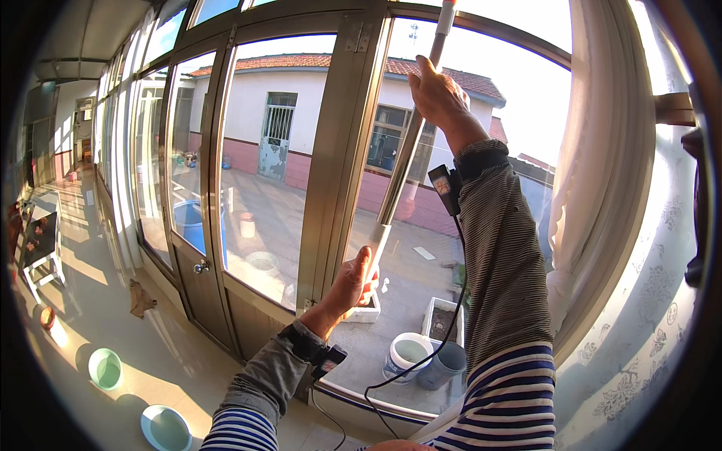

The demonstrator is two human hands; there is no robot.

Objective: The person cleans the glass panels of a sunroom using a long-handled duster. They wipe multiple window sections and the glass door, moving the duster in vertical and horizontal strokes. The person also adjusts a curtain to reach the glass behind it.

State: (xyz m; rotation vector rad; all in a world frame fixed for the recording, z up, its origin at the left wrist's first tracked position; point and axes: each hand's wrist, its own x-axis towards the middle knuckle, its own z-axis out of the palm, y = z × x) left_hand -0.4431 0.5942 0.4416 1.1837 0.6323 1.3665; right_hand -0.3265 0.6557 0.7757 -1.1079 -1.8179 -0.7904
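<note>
A long metal telescopic pole (401, 189) with white sleeves slants upward in front of a large window pane (507, 101). Its lower white sleeve is gripped by my left hand (351, 284), thumb pointing up. Higher along the pole, my right hand (439, 97) is wrapped around the metal shaft, with some fingers hidden behind my palm. The pole's upper end leaves the picture at the top, so its head is out of view. A black device with a cable is strapped at each wrist.
Left of the window stands a framed glass door with a round knob (201, 266). A green basin (105, 369), a pale blue basin (165, 428) and a brown cloth (141, 299) lie on the tiled floor. A white curtain (589, 141) hangs at right. Buckets (407, 358) stand beyond the glass.
</note>
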